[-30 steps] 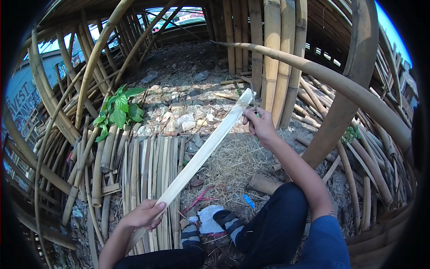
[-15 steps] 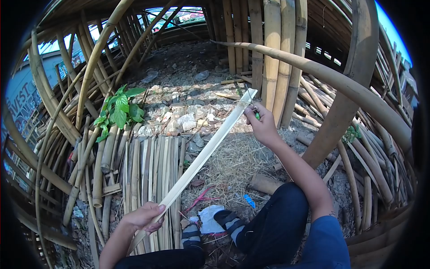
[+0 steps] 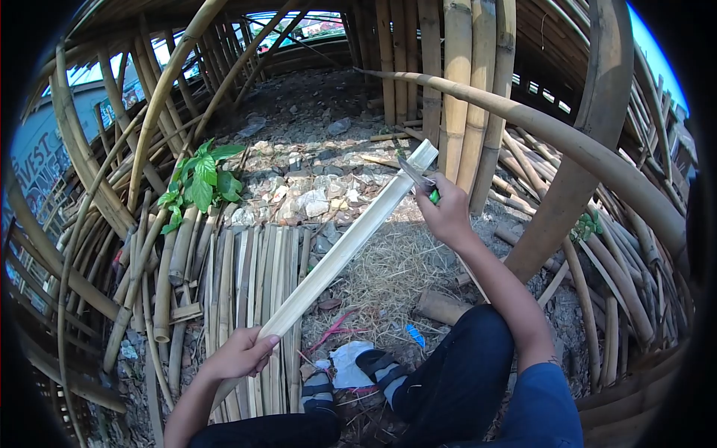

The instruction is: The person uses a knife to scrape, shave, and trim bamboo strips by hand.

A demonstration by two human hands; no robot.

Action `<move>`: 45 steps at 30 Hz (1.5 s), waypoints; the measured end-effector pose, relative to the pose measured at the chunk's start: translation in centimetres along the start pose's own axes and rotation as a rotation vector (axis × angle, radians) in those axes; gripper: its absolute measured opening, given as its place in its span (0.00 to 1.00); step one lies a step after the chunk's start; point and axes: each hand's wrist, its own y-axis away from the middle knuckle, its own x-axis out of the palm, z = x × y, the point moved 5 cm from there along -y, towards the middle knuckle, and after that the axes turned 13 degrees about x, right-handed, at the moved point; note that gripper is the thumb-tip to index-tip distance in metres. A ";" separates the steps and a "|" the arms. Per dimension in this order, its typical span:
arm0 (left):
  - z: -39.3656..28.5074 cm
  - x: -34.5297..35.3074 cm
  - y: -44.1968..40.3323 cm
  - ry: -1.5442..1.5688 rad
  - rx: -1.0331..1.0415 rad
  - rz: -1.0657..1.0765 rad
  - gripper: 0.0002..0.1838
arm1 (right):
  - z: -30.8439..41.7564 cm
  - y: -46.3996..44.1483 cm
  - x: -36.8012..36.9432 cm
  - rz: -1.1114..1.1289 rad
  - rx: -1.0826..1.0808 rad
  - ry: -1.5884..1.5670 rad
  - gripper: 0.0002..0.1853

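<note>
Above the slats (image 3: 258, 276), my left hand (image 3: 240, 354) is clasping the probably light, stiff bamboo strip (image 3: 343, 250) safely low; my right hand (image 3: 448, 213) is clenching a knife (image 3: 413, 174).

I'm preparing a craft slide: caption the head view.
Left hand grips a pale strip; right hand holds a knife near its far end.

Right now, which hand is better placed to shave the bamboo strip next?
Probably the right hand: it holds the knife near the far end of the bamboo strip, while the left hand grips its nearer part.
</note>
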 end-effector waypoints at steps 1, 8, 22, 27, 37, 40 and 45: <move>-0.1 0.0 0.1 0.002 0.000 0.001 0.20 | -0.2 0.0 -0.1 0.002 0.024 -0.069 0.10; -0.3 -0.2 0.1 0.017 0.032 -0.028 0.20 | -0.1 0.1 -0.5 -0.011 0.047 -0.195 0.08; -0.1 -0.1 0.0 -0.002 0.033 -0.024 0.20 | 1.9 0.5 -1.0 -0.123 -0.182 -0.034 0.04; -0.4 -0.5 0.0 -0.012 0.058 -0.089 0.20 | 1.5 0.9 -0.2 -0.025 -0.195 0.102 0.04; -0.6 -0.7 0.0 -0.039 0.051 -0.114 0.20 | 1.5 0.7 0.1 -0.018 -0.234 0.130 0.03; -0.1 -0.5 0.0 -0.090 0.045 -0.050 0.19 | 1.4 0.4 -0.3 -0.029 -0.206 -0.048 0.03; -1.2 -1.1 0.1 -0.083 0.021 -0.170 0.22 | 0.3 0.2 -0.1 -0.001 -0.088 0.095 0.04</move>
